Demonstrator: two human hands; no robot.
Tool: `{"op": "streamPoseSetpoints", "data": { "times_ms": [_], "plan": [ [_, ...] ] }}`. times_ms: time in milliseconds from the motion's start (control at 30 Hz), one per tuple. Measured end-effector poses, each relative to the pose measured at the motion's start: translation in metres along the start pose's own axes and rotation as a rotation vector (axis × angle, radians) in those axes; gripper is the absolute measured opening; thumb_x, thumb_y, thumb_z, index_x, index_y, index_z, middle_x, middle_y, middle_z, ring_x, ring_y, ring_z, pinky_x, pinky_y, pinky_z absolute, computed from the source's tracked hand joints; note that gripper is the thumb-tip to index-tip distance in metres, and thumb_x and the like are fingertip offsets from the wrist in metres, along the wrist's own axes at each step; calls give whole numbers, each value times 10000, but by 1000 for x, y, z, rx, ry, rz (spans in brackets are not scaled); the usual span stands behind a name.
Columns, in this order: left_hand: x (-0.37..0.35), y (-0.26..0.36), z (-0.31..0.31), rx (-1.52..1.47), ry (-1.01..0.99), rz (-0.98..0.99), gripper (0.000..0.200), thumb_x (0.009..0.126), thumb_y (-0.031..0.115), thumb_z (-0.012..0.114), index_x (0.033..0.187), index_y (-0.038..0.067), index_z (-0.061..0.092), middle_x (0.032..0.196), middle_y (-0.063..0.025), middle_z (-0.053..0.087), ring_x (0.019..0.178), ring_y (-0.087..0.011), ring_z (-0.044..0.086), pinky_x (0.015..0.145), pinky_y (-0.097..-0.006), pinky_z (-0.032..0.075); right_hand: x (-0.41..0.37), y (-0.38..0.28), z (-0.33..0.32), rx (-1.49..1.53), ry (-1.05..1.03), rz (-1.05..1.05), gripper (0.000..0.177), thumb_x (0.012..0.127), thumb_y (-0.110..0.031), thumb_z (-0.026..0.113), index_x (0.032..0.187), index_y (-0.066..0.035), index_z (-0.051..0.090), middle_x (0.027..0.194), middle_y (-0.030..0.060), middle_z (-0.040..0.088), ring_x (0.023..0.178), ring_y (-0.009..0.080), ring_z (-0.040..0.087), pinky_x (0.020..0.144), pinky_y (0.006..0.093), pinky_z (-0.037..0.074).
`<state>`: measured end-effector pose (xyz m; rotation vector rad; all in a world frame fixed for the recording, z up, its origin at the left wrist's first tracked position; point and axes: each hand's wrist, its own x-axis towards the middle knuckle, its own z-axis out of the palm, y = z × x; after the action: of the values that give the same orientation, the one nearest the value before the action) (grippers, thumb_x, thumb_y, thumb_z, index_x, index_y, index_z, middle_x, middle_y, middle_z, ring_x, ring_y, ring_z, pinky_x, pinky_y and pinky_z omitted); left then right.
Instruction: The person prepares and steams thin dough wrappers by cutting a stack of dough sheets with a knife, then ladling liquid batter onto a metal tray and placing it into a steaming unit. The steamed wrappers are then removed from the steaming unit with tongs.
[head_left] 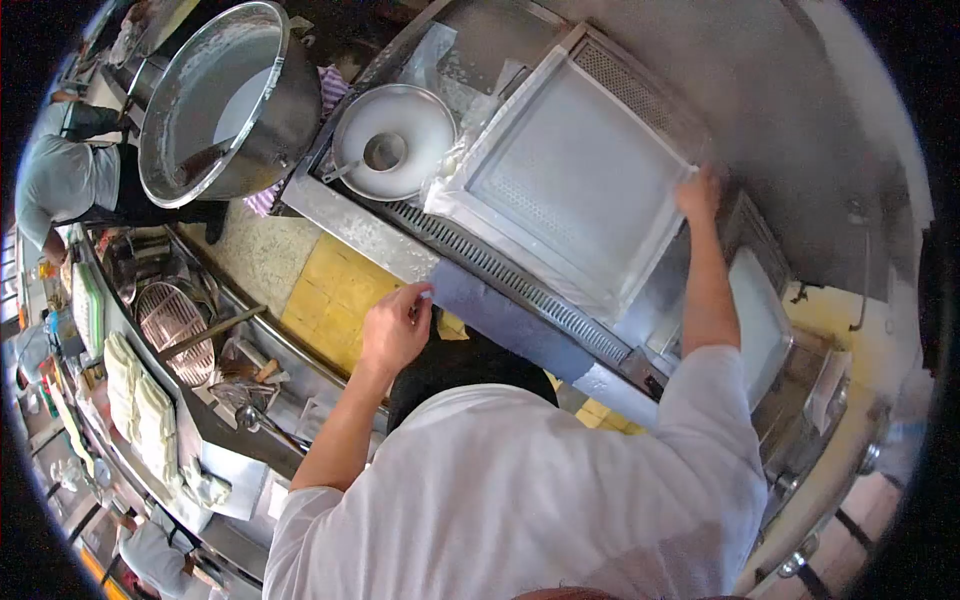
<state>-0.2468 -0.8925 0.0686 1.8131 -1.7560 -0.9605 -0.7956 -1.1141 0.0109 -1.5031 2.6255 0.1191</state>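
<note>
My right hand is closed at the far right corner of a shallow rectangular tray. White cloth lines the tray and bunches over its near and left edges, and through it a pattern of holes shows. My left hand is raised in front of the steel counter with its fingers pinched together. A small pale bit shows at its fingertips, too small to name. Left of the tray stands a round metal bowl of white liquid, with a ladle in it.
A large metal pot holding pale liquid stands at the upper left. A slotted metal strip runs along the counter's front. On the left, another counter bears a wire basket and folded white cloths. Another person stands beyond it.
</note>
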Motion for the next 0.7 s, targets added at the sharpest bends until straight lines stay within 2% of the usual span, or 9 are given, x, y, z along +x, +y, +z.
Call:
{"op": "streamPoseSetpoints", "data": {
  "times_ms": [167, 267, 333, 367, 433, 500, 567, 633, 700],
  "plan": [
    [4, -27, -19, -24, 44, 58, 183, 880, 121, 659, 1049, 70, 710, 834, -165, 695, 702, -328, 676, 654, -417, 548, -147, 1, 29, 139, -212, 79, 1128, 770, -308, 746, 1581, -14, 20, 1587, 388, 32, 1457, 516, 229, 1198, 494, 265],
    [7, -41, -34, -26, 36, 96, 182, 884, 132, 657, 1048, 72, 710, 845, -168, 697, 706, -342, 673, 657, -429, 546, -214, 7, 46, 134, -343, 138, 1160, 767, -290, 742, 1572, 14, -36, 1582, 395, 34, 1468, 536, 167, 1206, 501, 244],
    [12, -50, -43, -32, 15, 109, 181, 886, 138, 657, 1046, 72, 711, 849, -170, 698, 713, -347, 674, 659, -435, 546, -238, 2, 44, 211, -186, 183, 1061, 771, -274, 715, 1557, 62, 86, 1568, 403, 120, 1464, 526, 193, 1200, 481, 265],
    [13, -56, -46, -32, 18, 136, 174, 884, 129, 660, 1040, 74, 712, 873, -163, 700, 712, -342, 676, 653, -429, 549, -238, 0, 40, 208, -179, 191, 1061, 771, -274, 715, 1557, 62, 86, 1568, 403, 120, 1464, 526, 193, 1200, 481, 265],
    [16, -65, -56, -31, 19, 164, 167, 881, 120, 664, 1034, 76, 713, 897, -155, 701, 712, -337, 679, 648, -424, 551, -217, -9, 36, 272, 66, 24, 900, 772, -264, 699, 1493, 98, 300, 1508, 385, 322, 1426, 480, 326, 1175, 462, 316],
    [19, -67, -70, -50, -50, 194, 159, 874, 96, 671, 1027, 78, 712, 956, -135, 697, 719, -322, 686, 645, -408, 561, -211, -58, 5, 357, 67, -12, 702, 775, -254, 687, 1366, 81, 507, 1321, 337, 566, 1314, 452, 488, 1134, 466, 375],
    [17, -68, -80, -58, -28, 222, 162, 871, 84, 672, 1028, 79, 710, 986, -126, 691, 724, -314, 688, 647, -402, 565, -179, -86, 22, 447, 27, -190, 558, 816, -223, 665, 1300, 41, 583, 1103, 247, 698, 1031, 384, 684, 924, 434, 547],
    [12, -71, -87, -58, 3, 245, 166, 867, 72, 674, 1029, 80, 709, 1016, -118, 686, 730, -306, 691, 650, -395, 569, -186, -159, -10, 789, -371, -55, 374, 924, -172, 597, 1256, 0, 608, 999, 156, 719, 797, 230, 709, 664, 330, 582],
    [5, -76, -92, -59, 34, 235, 182, 865, 74, 678, 1044, 78, 707, 1039, -121, 683, 746, -299, 696, 665, -396, 574, -184, -211, -10, 864, -547, 0, 283, 954, -176, 575, 1181, -18, 633, 851, 95, 685, 619, 148, 648, 478, 300, 516]
  ]
}}
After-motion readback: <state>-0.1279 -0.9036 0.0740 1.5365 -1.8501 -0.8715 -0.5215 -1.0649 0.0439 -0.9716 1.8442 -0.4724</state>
